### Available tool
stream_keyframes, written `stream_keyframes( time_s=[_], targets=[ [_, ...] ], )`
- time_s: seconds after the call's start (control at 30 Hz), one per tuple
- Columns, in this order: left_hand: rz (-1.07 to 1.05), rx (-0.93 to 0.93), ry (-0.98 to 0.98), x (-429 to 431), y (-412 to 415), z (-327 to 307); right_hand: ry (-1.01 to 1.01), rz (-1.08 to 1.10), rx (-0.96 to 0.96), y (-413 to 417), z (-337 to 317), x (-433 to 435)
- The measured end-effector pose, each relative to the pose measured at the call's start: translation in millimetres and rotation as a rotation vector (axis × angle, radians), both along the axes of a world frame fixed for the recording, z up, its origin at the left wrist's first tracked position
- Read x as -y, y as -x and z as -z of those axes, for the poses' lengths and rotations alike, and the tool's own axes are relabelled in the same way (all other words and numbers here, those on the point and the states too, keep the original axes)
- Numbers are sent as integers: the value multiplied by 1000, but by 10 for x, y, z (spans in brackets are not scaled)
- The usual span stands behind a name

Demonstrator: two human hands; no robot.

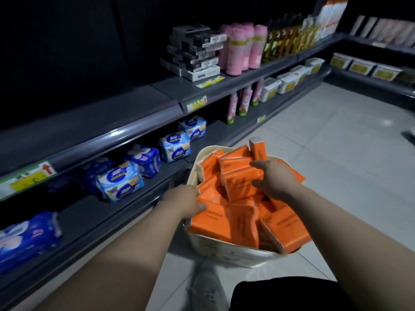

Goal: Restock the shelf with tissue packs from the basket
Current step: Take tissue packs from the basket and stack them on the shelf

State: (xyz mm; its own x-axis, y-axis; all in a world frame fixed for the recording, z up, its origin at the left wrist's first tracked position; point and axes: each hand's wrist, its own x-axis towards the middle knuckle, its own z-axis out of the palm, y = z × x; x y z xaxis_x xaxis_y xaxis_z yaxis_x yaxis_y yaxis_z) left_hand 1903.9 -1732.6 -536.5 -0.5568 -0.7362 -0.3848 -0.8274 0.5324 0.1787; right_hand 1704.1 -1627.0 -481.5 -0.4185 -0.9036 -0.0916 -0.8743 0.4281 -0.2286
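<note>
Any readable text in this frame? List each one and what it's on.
"COTTON", rest of the line blurred: orange tissue pack in the basket.
Red up-arrow, print unreadable: shelf price tag.
Logo blurred, unreadable: blue packs.
Labels too small to read: black boxes, pink bottles.

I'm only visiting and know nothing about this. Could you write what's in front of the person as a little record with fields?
Place: shop aisle, tiled floor
Stock: cream basket on the floor, heaped with orange tissue packs
Hands: right hand pinches one top pack; left hand touches packs at the basket's left edge, grip unclear
Shelves: upper shelf bare at this end; blue packs on the one below
</note>
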Motion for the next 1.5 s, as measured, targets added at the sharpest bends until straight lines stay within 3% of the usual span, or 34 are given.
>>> stream_keyframes(
  time_s=[0.13,0.27,0.63,0.87,1.1,1.23,1.4,1.5],
  targets=[
    [-5,33,-108,-15,102,92,-17,9,8,55,76,40],
    [-95,-85,-181,16,112,83,-3,-6,17,64,130,114],
    [-231,-617,85,424,-123,-339,-36,-67,-57,158,471,372],
    [-270,-718,114,675,-201,-257,-174,-225,-229,159,608,668],
    [-296,-778,71,719,-247,-175,-242,-248,-335,138,705,766],
    [-313,-800,77,738,-336,-217,-170,-229,-222,55,562,824],
    [-371,-821,142,760,-626,-400,8,-167,89,-168,256,861],
    [-411,-850,184,769,-880,-562,109,-160,150,-371,20,952]
  ],
)
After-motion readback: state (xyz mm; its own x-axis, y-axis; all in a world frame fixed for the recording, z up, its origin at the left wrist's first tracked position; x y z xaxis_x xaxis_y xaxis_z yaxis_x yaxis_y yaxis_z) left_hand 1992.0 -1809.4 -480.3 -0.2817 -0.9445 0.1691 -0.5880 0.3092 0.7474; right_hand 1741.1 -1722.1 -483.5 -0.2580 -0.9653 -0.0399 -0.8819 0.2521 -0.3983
